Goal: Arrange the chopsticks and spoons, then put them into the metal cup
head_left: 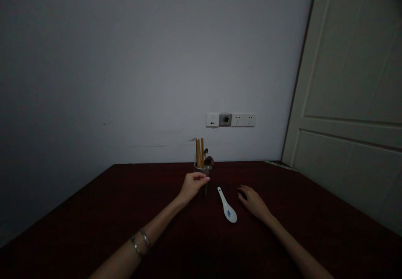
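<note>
A small cup (198,167) at the far edge of the dark red surface (125,212) holds wooden chopsticks (199,150). My left hand (191,185) pinches a metal spoon (209,161) just beside the cup, bowl up. My right hand (253,202) lies flat and released, near a white ceramic spoon (227,206). Behind are wall sockets (230,120) and a door (351,82).

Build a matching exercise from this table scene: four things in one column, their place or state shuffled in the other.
1 chopsticks
2 white spoon
3 left hand
4 right hand

A lies between the two hands
B stand upright in the cup
C palm down on the table
D pinches the metal spoon

Pairs: 1-B, 2-A, 3-D, 4-C
</note>
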The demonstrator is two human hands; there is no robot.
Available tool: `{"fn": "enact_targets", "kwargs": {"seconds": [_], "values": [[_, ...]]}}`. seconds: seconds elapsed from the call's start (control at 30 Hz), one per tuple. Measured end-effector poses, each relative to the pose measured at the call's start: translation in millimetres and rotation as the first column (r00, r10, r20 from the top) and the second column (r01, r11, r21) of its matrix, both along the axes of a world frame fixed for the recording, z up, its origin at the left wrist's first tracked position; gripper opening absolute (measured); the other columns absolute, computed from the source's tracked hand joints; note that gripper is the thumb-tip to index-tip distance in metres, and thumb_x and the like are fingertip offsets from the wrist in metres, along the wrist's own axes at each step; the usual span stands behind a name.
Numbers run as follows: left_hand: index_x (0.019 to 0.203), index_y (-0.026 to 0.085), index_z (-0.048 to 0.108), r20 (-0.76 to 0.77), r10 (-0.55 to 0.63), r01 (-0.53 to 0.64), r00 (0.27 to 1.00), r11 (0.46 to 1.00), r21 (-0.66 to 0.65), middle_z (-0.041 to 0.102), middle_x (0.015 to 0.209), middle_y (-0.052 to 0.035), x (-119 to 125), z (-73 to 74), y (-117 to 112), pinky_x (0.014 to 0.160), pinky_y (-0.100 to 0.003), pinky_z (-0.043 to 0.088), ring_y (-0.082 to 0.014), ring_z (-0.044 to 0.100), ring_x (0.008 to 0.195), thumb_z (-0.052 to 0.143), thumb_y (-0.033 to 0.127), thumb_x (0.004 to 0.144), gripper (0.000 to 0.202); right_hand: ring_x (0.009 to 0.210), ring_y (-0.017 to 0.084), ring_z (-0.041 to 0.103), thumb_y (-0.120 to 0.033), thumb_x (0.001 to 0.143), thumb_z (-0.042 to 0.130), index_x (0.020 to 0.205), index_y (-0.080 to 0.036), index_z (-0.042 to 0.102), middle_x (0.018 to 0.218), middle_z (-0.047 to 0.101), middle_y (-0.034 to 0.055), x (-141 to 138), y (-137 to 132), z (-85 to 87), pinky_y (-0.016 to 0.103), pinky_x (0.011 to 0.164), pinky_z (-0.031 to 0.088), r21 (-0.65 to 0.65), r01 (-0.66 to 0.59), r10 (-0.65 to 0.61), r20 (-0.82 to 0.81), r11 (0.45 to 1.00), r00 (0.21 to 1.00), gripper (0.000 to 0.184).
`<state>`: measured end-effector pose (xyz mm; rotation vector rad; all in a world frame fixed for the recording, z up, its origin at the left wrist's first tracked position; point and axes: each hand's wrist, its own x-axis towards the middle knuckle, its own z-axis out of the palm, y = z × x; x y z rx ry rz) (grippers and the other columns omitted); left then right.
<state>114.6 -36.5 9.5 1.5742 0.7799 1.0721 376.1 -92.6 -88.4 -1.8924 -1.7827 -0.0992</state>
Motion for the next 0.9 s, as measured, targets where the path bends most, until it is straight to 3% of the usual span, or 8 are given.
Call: {"fn": "enact_targets", "kwargs": {"seconds": [0.17,0.37,0.43,0.53,0.7,0.8,0.9], "values": [[0.070,0.011,0.058,0.105,-0.039,0.052,0.994,0.991,-0.125,0.036,0.039,0.0093,-4,-1.1,-7,0.034,-0.017,0.014,-0.0015,0.024,0.031,0.069,0.043,0.057,0.036,0.114,0.023,0.045,-0.031,0.080,0.041,0.108,-0.014,0.060,0.119,0.053,0.0125,0,0,-2.1,0.036,0.097,0.033,0.011,0.005,-0.005,-0.017,1.000,1.000,0.037],[0.069,0.011,0.058,0.141,-0.002,0.023,0.990,0.989,-0.146,0.037,0.038,0.0094,-8,-1.7,-5,0.033,-0.017,0.014,-0.0013,0.025,0.030,0.070,0.041,0.056,0.035,0.110,0.022,0.049,-0.031,0.078,0.045,0.103,-0.013,0.062,0.116,0.056,0.0118,7,3,0.1,0.035,0.096,0.034,0.015,-0.017,0.019,-0.139,1.000,0.990,0.035],[0.069,0.011,0.058,0.140,0.008,0.012,0.990,0.990,-0.138,0.037,0.038,0.0092,-9,-1.7,-4,0.033,-0.017,0.014,-0.0015,0.025,0.030,0.070,0.041,0.056,0.035,0.103,0.022,0.053,-0.032,0.076,0.047,0.098,-0.014,0.064,0.109,0.060,0.0112,3,4,13.1,0.035,0.093,0.037,0.066,-0.027,0.042,-0.243,0.997,0.969,0.033],[0.067,0.011,0.058,0.124,0.020,-0.003,0.992,0.991,-0.135,0.037,0.038,0.0088,-8,-1.1,-5,0.034,-0.017,0.015,-0.0018,0.026,0.031,0.071,0.041,0.055,0.035,0.092,0.021,0.058,-0.034,0.073,0.052,0.087,-0.017,0.067,0.096,0.065,0.0090,-19,8,47.1,0.035,0.087,0.041,0.176,-0.058,0.127,-0.411,0.983,0.903,0.027],[0.065,0.011,0.060,0.094,0.014,-0.004,0.995,0.994,-0.112,0.039,0.039,0.0075,-7,0.0,-7,0.036,-0.017,0.016,-0.0023,0.028,0.033,0.071,0.041,0.054,0.034,0.078,0.020,0.060,-0.041,0.067,0.061,0.076,-0.015,0.069,0.081,0.068,0.0075,-80,11,102.9,0.031,0.073,0.046,0.256,-0.268,0.370,-0.595,0.929,0.714,0.028],[0.065,0.011,0.062,0.093,-0.006,0.014,0.996,0.996,-0.091,0.040,0.039,0.0069,-8,-1.2,-7,0.037,-0.017,0.017,-0.0026,0.028,0.034,0.070,0.041,0.055,0.033,0.074,0.018,0.060,-0.041,0.064,0.063,0.071,-0.015,0.069,0.076,0.067,0.0067,-108,11,116.3,0.029,0.069,0.045,0.278,-0.334,0.434,-0.615,0.901,0.659,0.028],[0.066,0.011,0.063,0.105,-0.013,0.021,0.994,0.997,-0.074,0.043,0.042,0.0059,-8,-3.1,-6,0.038,-0.018,0.018,-0.0027,0.029,0.036,0.070,0.040,0.055,0.032,0.072,0.018,0.059,-0.038,0.062,0.065,0.069,-0.014,0.070,0.074,0.067,0.0067,-121,14,119.2,0.030,0.068,0.044,0.295,-0.335,0.445,-0.645,0.895,0.621,0.026]]}}
